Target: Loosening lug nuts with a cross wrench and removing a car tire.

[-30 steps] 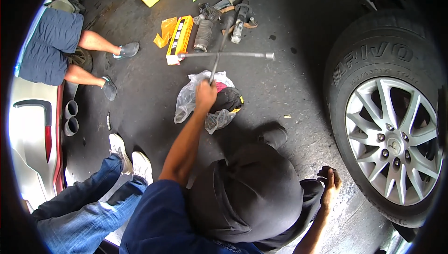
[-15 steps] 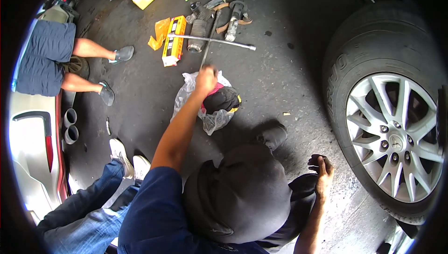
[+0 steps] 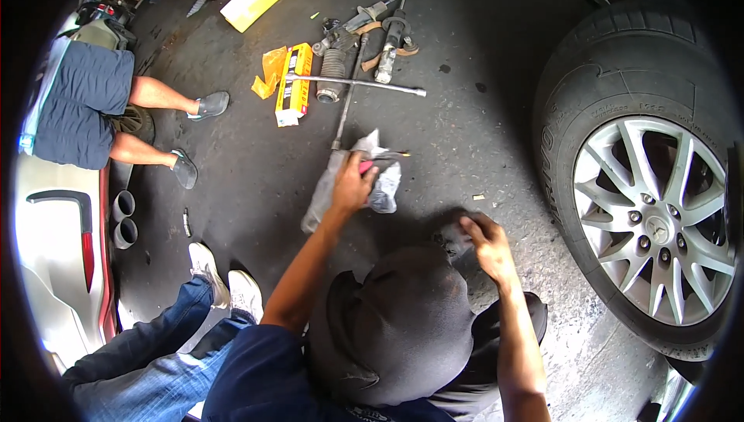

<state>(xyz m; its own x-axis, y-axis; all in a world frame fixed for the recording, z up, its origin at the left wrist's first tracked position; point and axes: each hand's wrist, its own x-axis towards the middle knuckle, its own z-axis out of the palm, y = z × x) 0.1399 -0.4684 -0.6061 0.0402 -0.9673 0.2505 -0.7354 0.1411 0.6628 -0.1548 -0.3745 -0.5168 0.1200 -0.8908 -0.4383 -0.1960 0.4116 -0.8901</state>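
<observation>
My left hand [image 3: 353,186] is closed on a clear plastic bag [image 3: 385,191] lying on the floor. Something pink shows at its fingers, and a thin dark piece with an orange tip sticks out of the bag's far side; neither is clear enough to name. The end of a long cross-shaped lug wrench [image 3: 353,100] points at the bag, just beyond the hand. My right hand [image 3: 487,248] hovers by a dark shoe [image 3: 453,240], fingers loosely bent and apart, with nothing visible in them. A dark rounded cloth shape [image 3: 391,325] hides the space between my forearms.
Beyond the wrench lie a yellow box [image 3: 294,85], a ribbed rubber boot [image 3: 331,75] and worn shock absorbers [image 3: 392,42]. On the right stands a large wheel [image 3: 659,224]. Two people's legs [image 3: 167,95] and jeans [image 3: 178,337] are at the left, beside a white car [image 3: 62,236].
My left hand has pulled back nearer with the bag, which has folded over its dark contents. My right hand has moved left and away from me, toward the dark shoe.
</observation>
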